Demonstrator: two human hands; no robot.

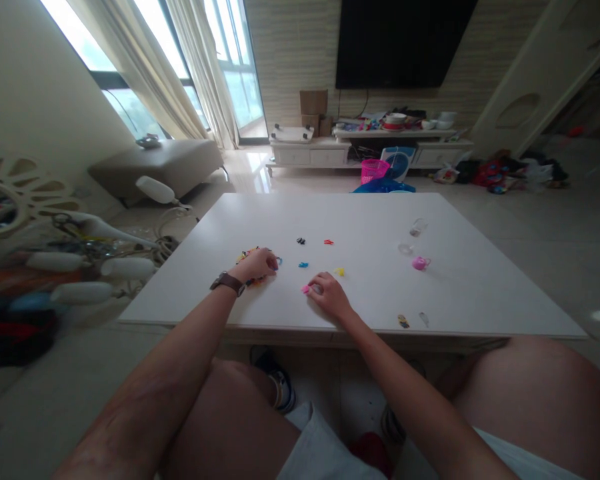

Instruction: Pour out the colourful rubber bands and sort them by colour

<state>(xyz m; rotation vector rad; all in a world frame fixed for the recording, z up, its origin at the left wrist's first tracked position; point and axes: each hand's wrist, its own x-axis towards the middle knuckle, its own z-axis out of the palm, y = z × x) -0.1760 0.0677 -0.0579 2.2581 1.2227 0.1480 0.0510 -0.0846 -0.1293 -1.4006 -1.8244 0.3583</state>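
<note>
Head view: person seated at a low white table (470,293), both bare forearms out over it. Left hand (257,264), watch on the wrist, lies curled palm-down over a heap of small colored pieces (247,255) at table left; fingers bent onto the heap, whether any piece is pinched cannot be told. Right hand (330,297) sits near the front edge, fingertips closed on a tiny pink piece (305,289) touching the tabletop. Loose singles between and beyond the hands: blue piece (303,265), yellow piece (339,271), red piece (329,242), black piece (301,241). Well to the right, a pink cup-like toy (420,263) and a clear container (418,227). Pieces look light, stiff, plastic-like, likely slippery on the smooth top; best pinched by the edges with fingertips.
</note>
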